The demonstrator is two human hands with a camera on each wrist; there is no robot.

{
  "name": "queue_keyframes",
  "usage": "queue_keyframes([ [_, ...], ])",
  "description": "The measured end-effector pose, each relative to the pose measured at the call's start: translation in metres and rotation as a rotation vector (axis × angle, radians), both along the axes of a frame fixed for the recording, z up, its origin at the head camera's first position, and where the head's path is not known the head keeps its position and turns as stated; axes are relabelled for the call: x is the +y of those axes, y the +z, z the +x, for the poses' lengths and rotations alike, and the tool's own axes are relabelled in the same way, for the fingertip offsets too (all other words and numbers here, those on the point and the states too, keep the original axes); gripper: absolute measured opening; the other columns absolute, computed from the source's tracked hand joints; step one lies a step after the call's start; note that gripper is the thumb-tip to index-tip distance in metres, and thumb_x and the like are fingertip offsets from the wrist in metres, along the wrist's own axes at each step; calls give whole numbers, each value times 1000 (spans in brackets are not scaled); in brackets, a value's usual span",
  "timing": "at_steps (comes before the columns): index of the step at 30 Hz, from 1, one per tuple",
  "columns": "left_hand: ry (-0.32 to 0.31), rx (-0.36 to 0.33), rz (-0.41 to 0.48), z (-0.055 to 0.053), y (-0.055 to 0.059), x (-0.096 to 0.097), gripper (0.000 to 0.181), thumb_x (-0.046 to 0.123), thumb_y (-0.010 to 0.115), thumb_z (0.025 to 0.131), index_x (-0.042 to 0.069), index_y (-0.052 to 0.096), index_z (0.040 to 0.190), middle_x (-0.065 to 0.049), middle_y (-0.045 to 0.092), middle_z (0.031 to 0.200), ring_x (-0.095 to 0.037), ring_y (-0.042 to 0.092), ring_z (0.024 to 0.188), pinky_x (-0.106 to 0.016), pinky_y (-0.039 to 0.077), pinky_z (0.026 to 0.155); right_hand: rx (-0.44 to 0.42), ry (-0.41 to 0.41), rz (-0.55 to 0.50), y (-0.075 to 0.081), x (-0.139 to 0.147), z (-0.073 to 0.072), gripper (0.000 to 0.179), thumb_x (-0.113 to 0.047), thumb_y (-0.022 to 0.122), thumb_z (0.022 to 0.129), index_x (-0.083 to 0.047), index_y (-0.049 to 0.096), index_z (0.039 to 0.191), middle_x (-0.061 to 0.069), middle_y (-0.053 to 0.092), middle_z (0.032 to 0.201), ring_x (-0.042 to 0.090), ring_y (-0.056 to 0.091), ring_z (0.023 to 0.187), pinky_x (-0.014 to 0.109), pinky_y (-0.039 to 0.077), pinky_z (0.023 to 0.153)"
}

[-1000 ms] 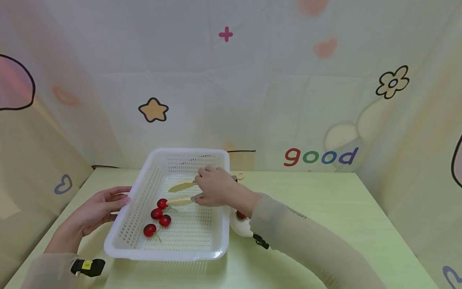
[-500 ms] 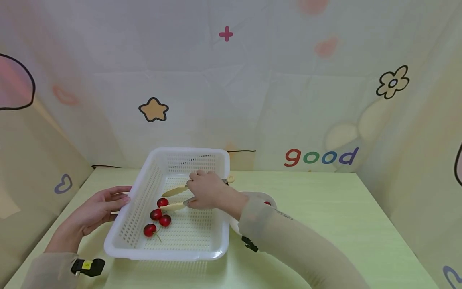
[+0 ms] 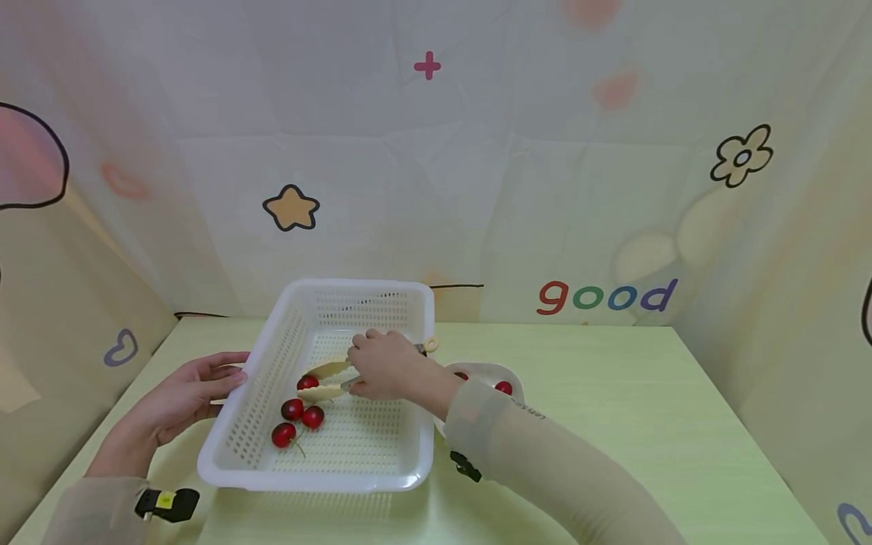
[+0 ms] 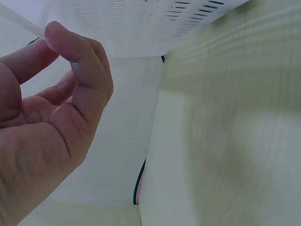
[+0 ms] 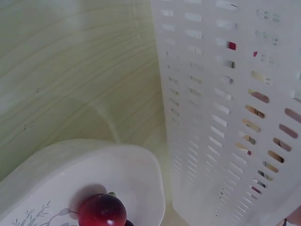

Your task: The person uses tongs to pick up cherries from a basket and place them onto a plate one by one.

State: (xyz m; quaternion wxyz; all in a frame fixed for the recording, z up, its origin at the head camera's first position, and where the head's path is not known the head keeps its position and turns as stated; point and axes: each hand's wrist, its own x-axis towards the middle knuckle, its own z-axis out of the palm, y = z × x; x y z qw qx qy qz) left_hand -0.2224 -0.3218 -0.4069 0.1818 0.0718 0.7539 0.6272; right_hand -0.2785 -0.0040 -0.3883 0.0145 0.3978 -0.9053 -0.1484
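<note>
My left hand (image 3: 194, 390) pinches the left rim of a white plastic basket (image 3: 313, 481); in the left wrist view, thumb and fingers meet at that rim (image 4: 23, 21). Over the basket my right hand (image 3: 384, 367) grips a pair of tongs (image 3: 325, 370) with cream-coloured tips and a ring at the handle end. The tips stand on either side of a red cherry (image 3: 308, 383). Several cherries lie in the basket's left half, one of them a stemmed cherry (image 3: 283, 434) nearest the front. The right wrist view shows only a little of the hand, at its lower right edge.
Close to the basket's right side stands a white dish (image 3: 489, 369), partly covered by the right forearm. Cherries lie in it, including a dark red cherry (image 5: 102, 210). A pale green tabletop (image 3: 613, 409) extends to the right. A printed curtain (image 3: 477, 197) hangs behind.
My right hand has moved left and slightly toward me, bringing the tongs' tips around the cherry; a neighbouring cherry has shifted a little. More of the dish shows. The left hand has stayed put.
</note>
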Motion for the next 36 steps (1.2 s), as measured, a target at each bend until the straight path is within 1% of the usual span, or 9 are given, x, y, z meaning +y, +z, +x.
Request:
queue_keyframes([
  [8,8,-3,-14,0,0,0,66,17,55,108,-10,20,157,-7,64,124,-24,69,104,-44,59,87,-8,-5,-13,2,2,1,50,-58,58,100,-19,66,129,-6,61,114,12,54,97,28,49,71],
  [12,10,0,-18,-1,-1,1,66,17,55,108,-10,20,157,-6,64,124,-23,69,104,-44,59,87,-13,-8,-25,5,4,1,51,-58,58,100,-18,65,131,-5,61,115,12,54,97,27,50,72],
  [20,0,8,4,0,0,0,65,15,54,109,-12,19,156,-3,66,120,-22,70,103,-43,59,86,-2,-13,-32,12,12,-3,52,-57,54,102,-15,63,132,-3,61,123,14,57,106,27,54,79],
  [26,-5,11,13,1,0,0,64,14,53,109,-12,19,155,-3,66,119,-22,71,102,-43,59,85,13,3,-46,21,20,-3,53,-57,53,102,-14,64,131,-2,62,120,15,58,104,29,54,82],
  [36,-2,6,19,0,0,1,64,15,53,109,-12,18,155,-2,66,120,-23,71,102,-43,59,85,25,38,-89,38,32,0,53,-56,53,103,-12,63,131,-1,62,121,15,57,106,29,53,83],
])
